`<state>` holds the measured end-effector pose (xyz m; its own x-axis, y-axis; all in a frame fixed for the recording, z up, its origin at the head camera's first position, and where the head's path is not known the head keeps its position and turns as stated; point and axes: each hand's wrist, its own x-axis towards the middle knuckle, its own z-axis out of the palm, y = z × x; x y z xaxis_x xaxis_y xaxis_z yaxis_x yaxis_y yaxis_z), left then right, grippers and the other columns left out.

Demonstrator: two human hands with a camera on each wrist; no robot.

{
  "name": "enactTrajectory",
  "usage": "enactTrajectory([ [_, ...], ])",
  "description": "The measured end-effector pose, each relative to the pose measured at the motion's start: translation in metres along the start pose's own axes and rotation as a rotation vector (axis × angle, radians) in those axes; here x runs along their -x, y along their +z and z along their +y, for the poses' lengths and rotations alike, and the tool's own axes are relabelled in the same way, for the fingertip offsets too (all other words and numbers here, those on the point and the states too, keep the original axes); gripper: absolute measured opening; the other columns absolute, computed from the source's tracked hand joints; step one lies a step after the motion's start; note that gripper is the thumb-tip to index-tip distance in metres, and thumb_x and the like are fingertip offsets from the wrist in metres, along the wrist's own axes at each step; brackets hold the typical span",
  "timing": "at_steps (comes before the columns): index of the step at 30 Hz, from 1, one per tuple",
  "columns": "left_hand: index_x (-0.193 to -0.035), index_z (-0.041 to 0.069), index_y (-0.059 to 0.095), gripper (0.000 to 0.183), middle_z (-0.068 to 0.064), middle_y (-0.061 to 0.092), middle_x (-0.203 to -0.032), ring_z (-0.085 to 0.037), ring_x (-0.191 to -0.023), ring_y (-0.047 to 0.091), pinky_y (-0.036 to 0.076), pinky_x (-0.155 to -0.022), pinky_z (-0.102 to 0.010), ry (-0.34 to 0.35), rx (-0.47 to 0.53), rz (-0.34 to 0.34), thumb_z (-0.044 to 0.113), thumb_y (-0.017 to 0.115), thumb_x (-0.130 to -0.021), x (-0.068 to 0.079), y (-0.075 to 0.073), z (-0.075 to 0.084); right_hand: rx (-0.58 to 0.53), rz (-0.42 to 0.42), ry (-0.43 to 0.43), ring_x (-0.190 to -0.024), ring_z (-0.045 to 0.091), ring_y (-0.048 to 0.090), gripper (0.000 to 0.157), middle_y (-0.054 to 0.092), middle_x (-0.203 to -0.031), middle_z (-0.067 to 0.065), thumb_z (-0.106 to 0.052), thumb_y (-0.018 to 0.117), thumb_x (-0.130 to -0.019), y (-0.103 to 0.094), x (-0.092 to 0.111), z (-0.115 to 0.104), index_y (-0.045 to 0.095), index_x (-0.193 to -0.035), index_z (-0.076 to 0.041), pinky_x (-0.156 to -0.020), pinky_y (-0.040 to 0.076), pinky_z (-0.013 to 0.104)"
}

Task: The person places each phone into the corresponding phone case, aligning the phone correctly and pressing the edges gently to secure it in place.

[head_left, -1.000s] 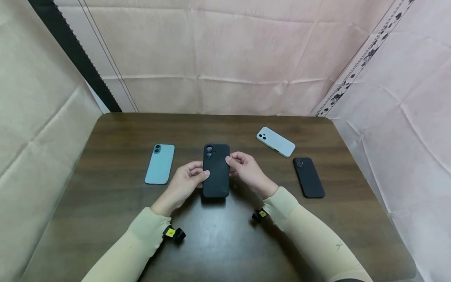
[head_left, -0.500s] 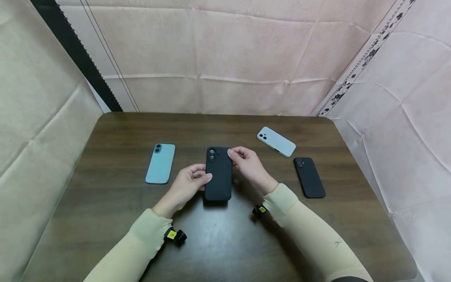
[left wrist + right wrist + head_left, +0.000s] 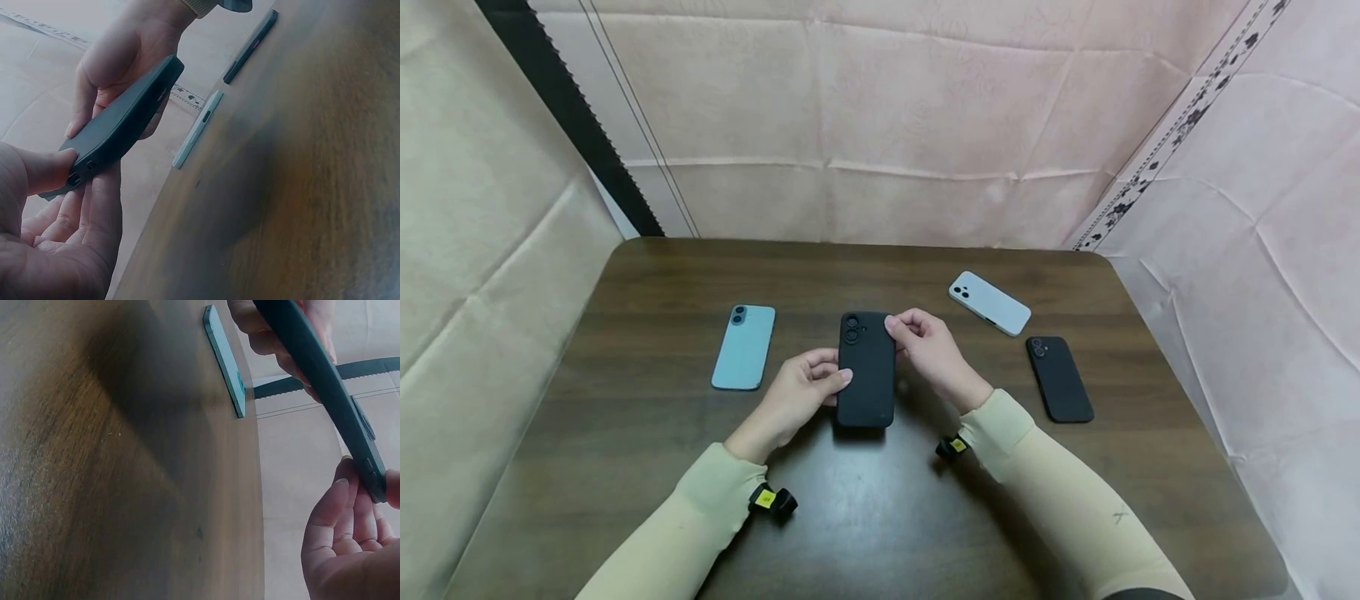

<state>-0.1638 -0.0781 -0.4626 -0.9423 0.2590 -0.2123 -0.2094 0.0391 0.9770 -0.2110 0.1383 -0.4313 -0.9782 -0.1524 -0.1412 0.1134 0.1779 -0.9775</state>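
one phone [image 3: 866, 371], pinched by left hand [image 3: 800, 393] and right hand [image 3: 932, 354] above the table [image 3: 647, 425], could drop if either pinch slackens!

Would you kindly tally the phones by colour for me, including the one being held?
Black: 2 (the held phone and the black phone lying at the right)
Light blue: 1 (the light blue phone at the left)
White: 1 (the white phone at the far right)
Total: 4
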Motion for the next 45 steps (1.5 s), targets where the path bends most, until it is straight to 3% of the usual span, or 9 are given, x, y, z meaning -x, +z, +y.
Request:
enactTrajectory([
  [11, -0.119, 0.012, 0.063, 0.028, -0.008, 0.070, -0.102, -0.023, -0.090, 0.067, 0.056, -0.074, -0.037, -0.013, 0.003, 0.000, 0.021, 0.068, -0.092, 0.003, 0.000, 0.001, 0.016, 0.008, -0.018, -0.078, 0.025, 0.060, 0.027, 0.067, -0.086, 0.013, -0.033, 0.060, -0.097, 0.002, 0.000, -0.004, 0.064, -0.096, -0.006, -0.079, 0.051, 0.050],
  [17, -0.120, 0.010, 0.062, 0.030, -0.009, 0.070, -0.101, -0.024, -0.089, 0.066, 0.056, -0.075, -0.037, 0.002, 0.038, 0.010, 0.021, 0.069, -0.092, 0.005, -0.001, 0.003, -0.022, 0.003, -0.007, -0.078, 0.025, 0.061, 0.027, 0.068, -0.088, 0.013, -0.033, 0.061, -0.096, 0.004, 0.002, -0.004, 0.065, -0.099, -0.007, -0.084, 0.049, 0.054],
  [23, -0.123, 0.011, 0.061, 0.034, -0.011, 0.070, -0.101, -0.024, -0.090, 0.065, 0.055, -0.076, -0.036, 0.041, 0.059, 0.078, 0.024, 0.068, -0.092, 0.007, -0.004, 0.006, -0.051, -0.102, 0.022, -0.089, 0.031, 0.064, 0.032, 0.067, -0.099, 0.014, -0.036, 0.058, -0.097, 0.003, 0.006, 0.000, 0.067, -0.108, -0.007, -0.090, 0.048, 0.054],
  [28, -0.123, 0.013, 0.061, 0.033, -0.011, 0.069, -0.101, -0.025, -0.092, 0.065, 0.055, -0.077, -0.036, 0.039, 0.057, 0.086, 0.025, 0.068, -0.092, 0.006, -0.005, 0.006, -0.057, -0.150, 0.026, -0.093, 0.033, 0.063, 0.030, 0.067, -0.102, 0.014, -0.034, 0.057, -0.098, 0.003, 0.008, 0.004, 0.066, -0.110, -0.007, -0.091, 0.048, 0.054],
  [38, -0.122, 0.010, 0.062, 0.033, -0.012, 0.070, -0.101, -0.025, -0.089, 0.066, 0.056, -0.075, -0.037, 0.038, 0.075, 0.056, 0.021, 0.069, -0.092, 0.008, -0.006, 0.005, -0.061, -0.134, 0.019, -0.091, 0.032, 0.064, 0.032, 0.068, -0.101, 0.014, -0.032, 0.060, -0.097, 0.002, 0.008, 0.002, 0.069, -0.109, -0.004, -0.091, 0.048, 0.054],
  [45, -0.125, 0.008, 0.060, 0.035, -0.008, 0.070, -0.103, -0.021, -0.090, 0.065, 0.055, -0.075, -0.036, 0.020, -0.003, 0.003, 0.019, 0.067, -0.093, 0.010, -0.001, 0.002, -0.077, -0.038, 0.008, -0.086, 0.027, 0.061, 0.037, 0.065, -0.097, 0.014, -0.040, 0.060, -0.095, 0.003, 0.008, -0.006, 0.069, -0.106, -0.006, -0.087, 0.050, 0.047],
])
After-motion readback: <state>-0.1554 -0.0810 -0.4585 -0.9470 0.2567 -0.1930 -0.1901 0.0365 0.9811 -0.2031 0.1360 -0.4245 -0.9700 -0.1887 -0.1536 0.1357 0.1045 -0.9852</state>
